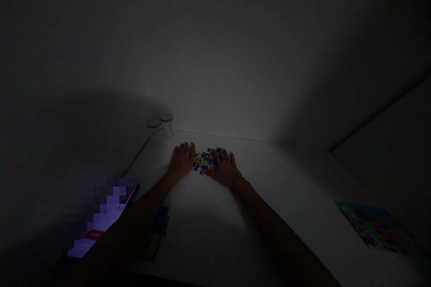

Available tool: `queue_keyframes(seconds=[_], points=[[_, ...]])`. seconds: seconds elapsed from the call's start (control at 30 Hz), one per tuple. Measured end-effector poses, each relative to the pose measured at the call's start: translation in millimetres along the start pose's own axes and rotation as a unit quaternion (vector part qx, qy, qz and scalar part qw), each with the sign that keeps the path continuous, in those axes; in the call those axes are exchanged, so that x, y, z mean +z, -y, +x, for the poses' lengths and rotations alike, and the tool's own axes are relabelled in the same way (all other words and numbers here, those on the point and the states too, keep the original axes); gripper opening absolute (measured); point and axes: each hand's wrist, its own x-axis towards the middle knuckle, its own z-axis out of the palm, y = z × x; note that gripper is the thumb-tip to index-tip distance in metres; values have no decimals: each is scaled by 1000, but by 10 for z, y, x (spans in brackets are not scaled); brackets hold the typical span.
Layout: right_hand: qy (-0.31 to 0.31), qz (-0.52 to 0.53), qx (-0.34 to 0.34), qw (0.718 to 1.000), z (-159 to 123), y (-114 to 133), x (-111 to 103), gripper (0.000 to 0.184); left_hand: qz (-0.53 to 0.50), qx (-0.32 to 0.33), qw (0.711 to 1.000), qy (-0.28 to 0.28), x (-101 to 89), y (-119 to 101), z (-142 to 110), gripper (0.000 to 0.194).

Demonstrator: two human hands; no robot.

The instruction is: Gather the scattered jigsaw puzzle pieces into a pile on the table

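Observation:
A heap of small jigsaw puzzle pieces (pixel 204 160) in blue, yellow, white and orange lies on the white table (pixel 202 215). Against its left side rests my left hand (pixel 182 160), palm down with the fingers stretched forward. On the right side my right hand (pixel 225 168) lies flat, its fingers spread and touching the edge of the heap. A few pieces show beyond the fingertips of both hands; whatever lies under the palms is hidden. Neither hand grips anything that I can see.
Two lidded clear jars (pixel 167 128) stand at the back left corner. At the left glows a screen (pixel 109 219), partly pixelated. Beside my left forearm lies a dark blue and yellow partly assembled puzzle (pixel 162 222). A colourful picture sheet (pixel 379 226) is at the right. Walls border the table.

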Motion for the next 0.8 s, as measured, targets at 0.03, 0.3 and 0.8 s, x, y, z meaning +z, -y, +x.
queue_keyframes(seconds=[0.03, 0.3, 0.8], points=[[-1, 2, -1, 1000, 38, 32, 10, 102, -11, -3, 1000, -6, 4, 5, 10, 44], [-50, 40, -25, 998, 174, 122, 60, 86, -106, -8, 992, -63, 27, 76, 63, 38], [-150, 112, -88, 978, 192, -30, 86, 34, -223, -74, 959, -158, -72, 109, -62, 29]])
